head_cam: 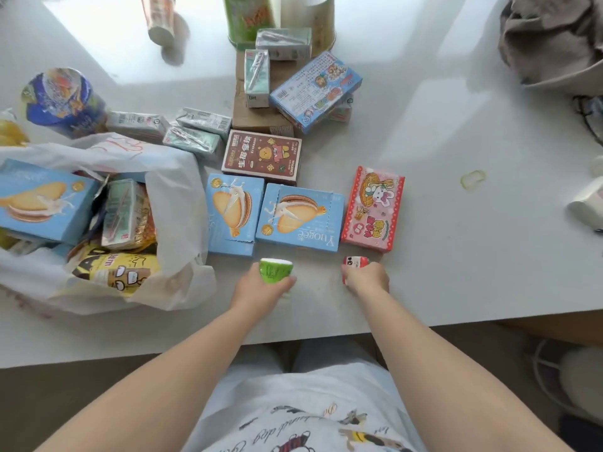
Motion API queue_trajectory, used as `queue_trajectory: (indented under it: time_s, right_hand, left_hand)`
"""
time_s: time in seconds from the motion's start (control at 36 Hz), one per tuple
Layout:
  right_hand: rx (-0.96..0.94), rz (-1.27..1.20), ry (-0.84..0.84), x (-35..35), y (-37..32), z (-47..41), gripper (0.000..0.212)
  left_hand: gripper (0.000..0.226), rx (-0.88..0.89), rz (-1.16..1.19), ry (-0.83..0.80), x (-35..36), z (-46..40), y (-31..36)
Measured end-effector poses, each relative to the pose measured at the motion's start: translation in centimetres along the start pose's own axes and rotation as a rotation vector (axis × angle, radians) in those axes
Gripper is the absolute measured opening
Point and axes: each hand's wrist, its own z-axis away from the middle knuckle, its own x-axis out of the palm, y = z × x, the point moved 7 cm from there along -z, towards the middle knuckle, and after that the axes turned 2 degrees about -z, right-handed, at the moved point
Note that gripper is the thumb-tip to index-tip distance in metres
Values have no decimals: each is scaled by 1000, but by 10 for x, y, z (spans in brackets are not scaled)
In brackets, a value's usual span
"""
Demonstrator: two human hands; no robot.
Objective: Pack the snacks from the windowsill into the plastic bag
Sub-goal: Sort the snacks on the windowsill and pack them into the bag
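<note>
Where the white windowsill (456,223) fills most of the view, bright light falls on it at 12 o'clock and a brown floor shows below its near edge. At 9 o'clock the white plastic bag (176,197) lies open on its side, with a blue cookie box (42,203), a pale milk carton (119,213) and a yellow snack pack (120,272) inside it; what sits deeper in the bag is hard to make out. Above the bag a blue noodle cup (62,99) stands by more small cartons (195,128). In the middle lie two blue cookie boxes (233,213) side by side, a brown box with a bear (261,156) behind them, and a blue box (315,89) leaning on a cardboard piece. The left hand (261,288) is curled around a small green cup (275,269), just in front of the blue boxes. To its right the right hand (367,280) grips a small red and white bottle (354,264), so most of the bottle is hidden. Just behind that hand lies a pink box with a bunny (373,208). At 12 o'clock a green tub (248,17) and a tall cup are cut off by the top edge. At 2 o'clock a grey cloth (554,40) is bunched up, and at 3 o'clock a white thing is cut off by the edge.
</note>
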Motion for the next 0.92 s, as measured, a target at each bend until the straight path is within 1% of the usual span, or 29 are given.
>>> queue_trajectory:
  time_s: [0.06,0.11,0.14,0.19,0.22,0.28,0.33,0.39,0.44,0.5,0.53,0.56,0.67,0.69,0.75,0.78,0.81,0.86,0.89,0.92]
  right_hand:
    - [-72,-3,-26,-4,3,3,40]
    - [-168,-33,-44,-9,4,9,38]
    - [-222,-58,-38,-14,4,12,36]
    - [-323,-132,13,-27,0,18,30]
    - [-359,-175,47,-36,-3,19,28]
    - [-411,-224,110,-53,-15,17,27]
    - [-442,-231,144,-69,-34,9,34]
    - [-428,-227,148,-84,-54,-5,39]
    - [-378,-266,92,-91,-71,-25,39]
    - [-328,-287,29,-94,-85,-46,51]
    - [-304,-280,-2,-93,-90,-60,57]
    - [-296,-272,-34,-92,-96,-71,58]
    - [-277,-247,-163,-87,-118,-79,37]
    - [-270,-236,-202,-83,-120,-79,35]
    - [-275,-217,-257,-75,-123,-81,41]
    - [-288,-207,-269,-72,-124,-85,42]
    - [-308,-190,-283,-68,-124,-91,42]
    - [-353,-151,-329,-66,-124,-100,44]
    - [-360,-133,-365,-68,-125,-97,47]
    - [-369,-124,-406,-69,-127,-90,48]
  left_hand:
    - [36,-18,201,-47,1,-3,13]
    - [29,-73,481,-143,6,-6,26]
    - [28,-111,613,-187,10,-6,32]
    - [27,-173,797,-243,15,-10,43]
    - [28,-200,850,-255,18,-12,47]
    - [38,-247,921,-266,22,-16,53]
    - [47,-294,998,-251,27,-18,58]
    - [48,-331,1078,-220,31,-24,61]
    - [53,-363,1147,-196,33,-30,64]
    - [59,-390,1178,-173,34,-34,66]
    - [59,-397,1177,-159,33,-37,67]
    - [57,-396,1170,-145,31,-40,68]
    - [53,-382,1066,-116,24,-49,73]
    - [47,-365,1048,-114,23,-52,76]
    - [39,-350,996,-90,22,-53,82]
    - [46,-357,968,-82,22,-54,84]
    - [60,-366,942,-73,21,-53,85]
    - [100,-403,920,-18,21,-58,80]
    - [115,-419,917,14,23,-62,73]
    - [124,-424,909,32,25,-66,67]
